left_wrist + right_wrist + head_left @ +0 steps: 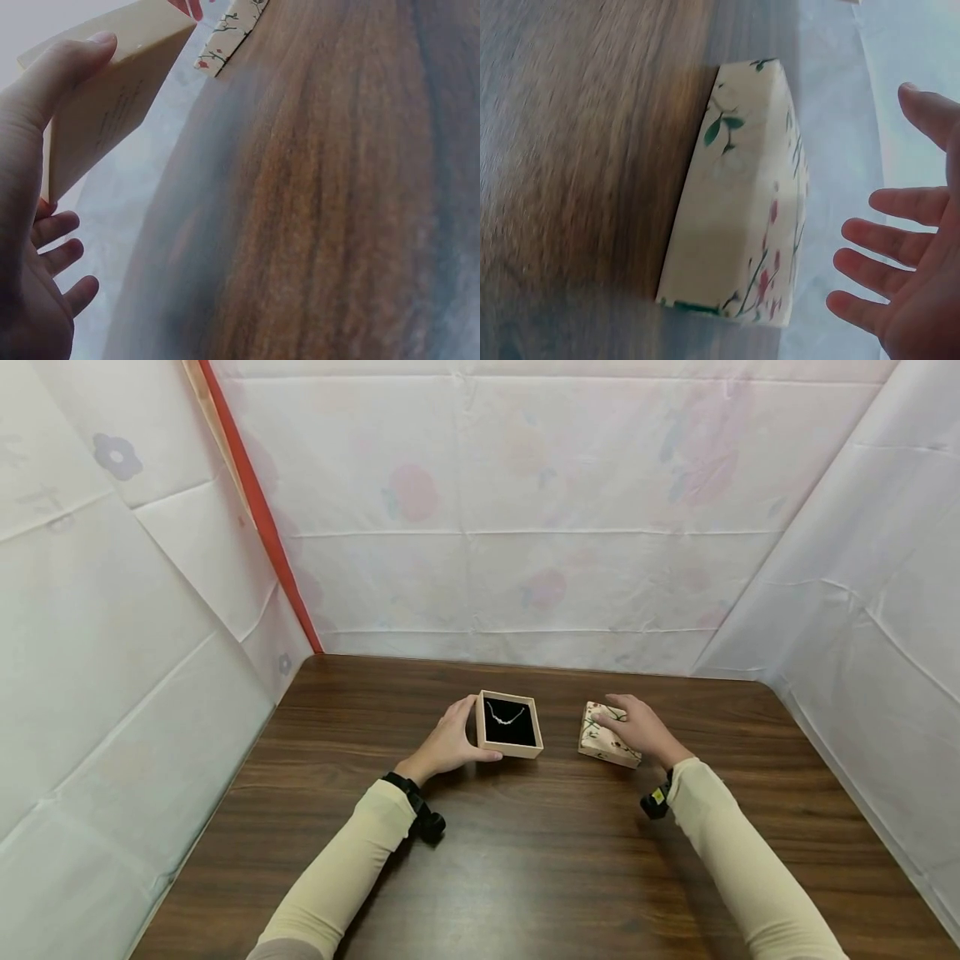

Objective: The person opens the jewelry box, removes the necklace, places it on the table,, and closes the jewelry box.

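Before pale curtains (pixel 495 577), left grip (pixel 450 745) holding necklace box (pixel 512 749), right grip (pixel 641 727) spread by floral box (pixel 602 743)

Left grip (pixel 450 743) in a pinch, right grip (pixel 641 728) spread

Between the open box (pixel 517 751) and floral box (pixel 603 750), 1 hand could probably pass; right hand (pixel 640 730) obstructs beyond.

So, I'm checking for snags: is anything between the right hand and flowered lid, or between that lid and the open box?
Nothing visible is: the right hand is by the flowered lid, with only tabletop showing between lid and open box.
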Action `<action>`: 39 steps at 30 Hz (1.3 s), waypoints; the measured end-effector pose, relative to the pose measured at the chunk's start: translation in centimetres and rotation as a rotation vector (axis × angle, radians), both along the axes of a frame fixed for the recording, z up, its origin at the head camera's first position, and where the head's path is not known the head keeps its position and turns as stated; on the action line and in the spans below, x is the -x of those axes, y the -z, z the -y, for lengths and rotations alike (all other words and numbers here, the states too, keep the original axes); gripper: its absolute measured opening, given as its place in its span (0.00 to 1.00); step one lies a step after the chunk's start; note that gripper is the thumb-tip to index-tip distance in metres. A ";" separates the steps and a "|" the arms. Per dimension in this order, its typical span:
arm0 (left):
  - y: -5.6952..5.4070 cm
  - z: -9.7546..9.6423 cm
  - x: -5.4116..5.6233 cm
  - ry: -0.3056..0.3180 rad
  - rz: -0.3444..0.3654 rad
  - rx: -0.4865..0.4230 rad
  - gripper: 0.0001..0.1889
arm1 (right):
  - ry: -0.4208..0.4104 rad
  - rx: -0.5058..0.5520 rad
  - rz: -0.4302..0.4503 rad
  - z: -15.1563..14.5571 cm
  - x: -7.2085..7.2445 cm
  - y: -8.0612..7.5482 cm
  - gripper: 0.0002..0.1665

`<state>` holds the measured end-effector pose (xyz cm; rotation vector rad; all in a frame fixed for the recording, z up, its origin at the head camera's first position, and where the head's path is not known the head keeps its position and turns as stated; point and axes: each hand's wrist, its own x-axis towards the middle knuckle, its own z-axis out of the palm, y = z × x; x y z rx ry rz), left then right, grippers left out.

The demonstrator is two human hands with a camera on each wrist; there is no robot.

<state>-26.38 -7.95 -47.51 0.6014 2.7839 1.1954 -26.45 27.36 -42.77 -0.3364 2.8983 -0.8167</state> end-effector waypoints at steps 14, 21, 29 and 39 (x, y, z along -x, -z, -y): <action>-0.2 -0.1 -0.4 0.016 -0.038 -0.038 0.62 | -0.031 0.098 0.002 2.5 0.0 -0.5 0.47; -0.5 -0.1 -0.5 0.016 -0.035 -0.037 0.62 | -0.070 0.112 0.000 4.2 -0.2 -0.6 0.46; -0.4 -0.2 -0.7 0.018 -0.022 -0.053 0.61 | -0.117 0.152 0.013 5.6 -0.6 -0.5 0.45; -0.3 -0.5 -0.8 0.045 -0.066 -0.062 0.59 | -0.156 0.177 0.026 7.4 -0.8 -0.6 0.44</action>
